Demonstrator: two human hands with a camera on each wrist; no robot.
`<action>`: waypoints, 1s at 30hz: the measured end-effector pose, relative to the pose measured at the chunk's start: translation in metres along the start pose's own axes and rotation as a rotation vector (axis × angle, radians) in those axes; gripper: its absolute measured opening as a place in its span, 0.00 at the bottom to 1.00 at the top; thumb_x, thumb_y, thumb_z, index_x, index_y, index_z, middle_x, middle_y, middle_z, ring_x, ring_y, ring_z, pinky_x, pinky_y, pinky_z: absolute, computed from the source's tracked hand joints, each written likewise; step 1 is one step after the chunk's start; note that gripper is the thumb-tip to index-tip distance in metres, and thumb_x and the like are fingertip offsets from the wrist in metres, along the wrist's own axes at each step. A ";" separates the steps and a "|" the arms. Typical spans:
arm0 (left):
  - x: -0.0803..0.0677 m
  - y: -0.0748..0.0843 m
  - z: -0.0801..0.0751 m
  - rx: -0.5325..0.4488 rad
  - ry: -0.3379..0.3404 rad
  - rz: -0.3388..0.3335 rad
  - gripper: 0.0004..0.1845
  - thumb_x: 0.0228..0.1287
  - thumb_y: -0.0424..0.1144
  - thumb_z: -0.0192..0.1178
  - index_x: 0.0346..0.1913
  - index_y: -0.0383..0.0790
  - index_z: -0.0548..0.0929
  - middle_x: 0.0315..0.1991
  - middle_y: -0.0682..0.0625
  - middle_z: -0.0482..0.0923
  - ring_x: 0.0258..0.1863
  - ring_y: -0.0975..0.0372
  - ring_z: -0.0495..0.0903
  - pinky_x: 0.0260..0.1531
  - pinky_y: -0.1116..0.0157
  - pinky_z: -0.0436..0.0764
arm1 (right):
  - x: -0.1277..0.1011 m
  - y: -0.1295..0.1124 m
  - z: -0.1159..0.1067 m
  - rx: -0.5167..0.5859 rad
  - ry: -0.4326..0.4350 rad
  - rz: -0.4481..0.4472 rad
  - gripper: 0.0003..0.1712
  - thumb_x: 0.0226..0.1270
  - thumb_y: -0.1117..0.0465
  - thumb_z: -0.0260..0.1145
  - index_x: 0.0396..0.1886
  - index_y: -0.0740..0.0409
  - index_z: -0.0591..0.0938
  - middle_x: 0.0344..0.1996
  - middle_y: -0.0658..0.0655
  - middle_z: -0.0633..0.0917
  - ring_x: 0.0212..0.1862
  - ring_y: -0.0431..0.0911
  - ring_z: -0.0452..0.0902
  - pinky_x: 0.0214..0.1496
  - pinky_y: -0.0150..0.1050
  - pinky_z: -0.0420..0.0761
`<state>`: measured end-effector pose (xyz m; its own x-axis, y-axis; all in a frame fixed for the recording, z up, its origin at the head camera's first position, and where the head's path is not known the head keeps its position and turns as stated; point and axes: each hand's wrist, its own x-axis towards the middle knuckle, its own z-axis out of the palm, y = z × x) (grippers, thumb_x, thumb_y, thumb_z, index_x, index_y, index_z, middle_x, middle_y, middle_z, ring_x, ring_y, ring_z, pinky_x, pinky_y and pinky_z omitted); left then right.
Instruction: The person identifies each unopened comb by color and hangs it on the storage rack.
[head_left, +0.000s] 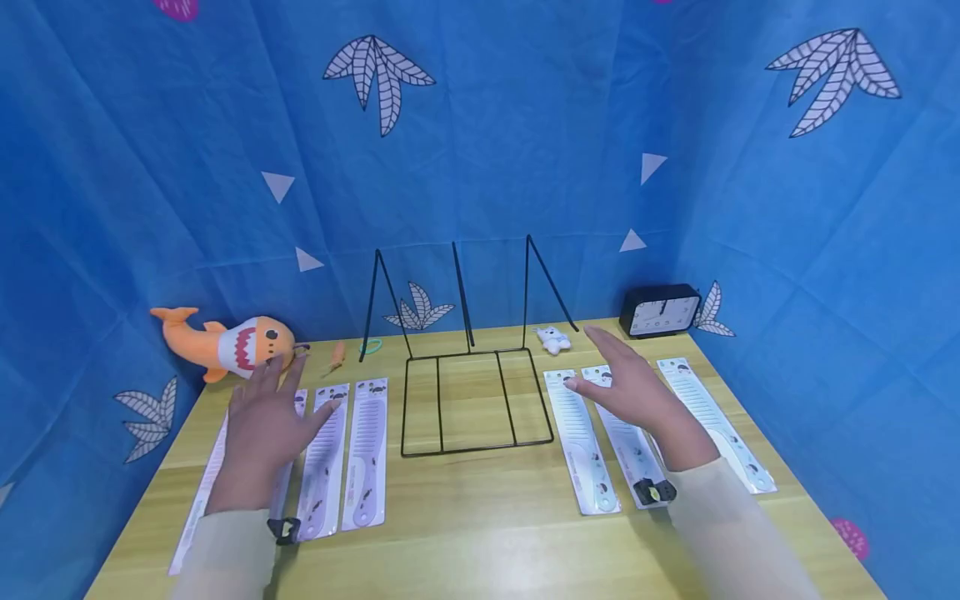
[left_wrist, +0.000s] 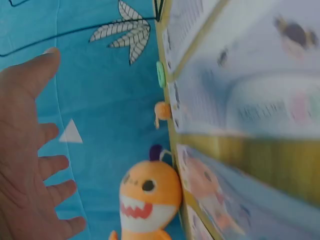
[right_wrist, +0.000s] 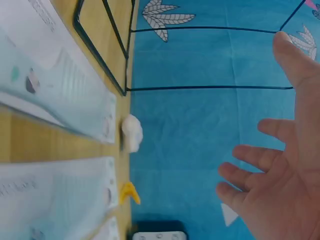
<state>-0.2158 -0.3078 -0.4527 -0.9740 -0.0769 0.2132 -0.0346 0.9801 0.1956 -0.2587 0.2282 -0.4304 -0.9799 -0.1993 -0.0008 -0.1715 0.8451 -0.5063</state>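
Observation:
My left hand [head_left: 270,421] hovers over a row of packaged purple combs, fingers spread and holding nothing. One purple comb [head_left: 365,454] lies at the row's inner end; others are partly covered by the hand and sleeve. On the other side my right hand [head_left: 637,387] is raised above packaged pale-green combs, also with nothing in it. Of these, the inner comb [head_left: 581,442] and the outer comb [head_left: 716,425] show well, while the middle comb [head_left: 626,437] is partly hidden. Between the hands stands a black wire rack [head_left: 477,451] on the table. Both palms [left_wrist: 20,165] [right_wrist: 285,200] appear in the wrist views.
An orange shark plush [head_left: 255,346] sits at the back left, beside a small orange item [head_left: 338,355] and a teal ring [head_left: 372,345]. A small white figure [head_left: 553,340] and a black clock [head_left: 660,310] stand back right. Blue cloth [head_left: 495,150] encloses the table [head_left: 465,533].

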 end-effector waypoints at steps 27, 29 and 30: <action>-0.032 -0.098 -0.002 -0.114 -0.360 -0.483 0.51 0.78 0.53 0.62 0.79 0.12 0.54 0.68 0.14 0.62 0.63 0.26 0.70 0.71 0.28 0.72 | 0.012 0.000 0.070 0.060 -0.104 -0.078 0.49 0.62 0.50 0.86 0.78 0.65 0.76 0.65 0.65 0.84 0.67 0.60 0.82 0.74 0.61 0.81; -0.034 -0.102 -0.005 -0.105 -0.360 -0.477 0.46 0.76 0.50 0.63 0.74 0.10 0.60 0.63 0.14 0.67 0.58 0.28 0.74 0.67 0.30 0.76 | 0.013 0.002 0.073 0.048 -0.109 -0.088 0.49 0.61 0.49 0.86 0.77 0.65 0.77 0.67 0.66 0.84 0.70 0.62 0.79 0.77 0.62 0.78; -0.035 -0.103 -0.006 -0.106 -0.363 -0.477 0.44 0.75 0.49 0.63 0.72 0.09 0.63 0.60 0.14 0.69 0.56 0.29 0.76 0.65 0.31 0.78 | 0.014 0.002 0.075 0.042 -0.113 -0.090 0.49 0.61 0.49 0.86 0.76 0.65 0.77 0.65 0.66 0.84 0.70 0.62 0.80 0.77 0.61 0.79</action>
<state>-0.1769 -0.4076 -0.4746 -0.8715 -0.4171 -0.2579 -0.4814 0.8280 0.2875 -0.2655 0.1902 -0.4958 -0.9428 -0.3296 -0.0500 -0.2510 0.8006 -0.5441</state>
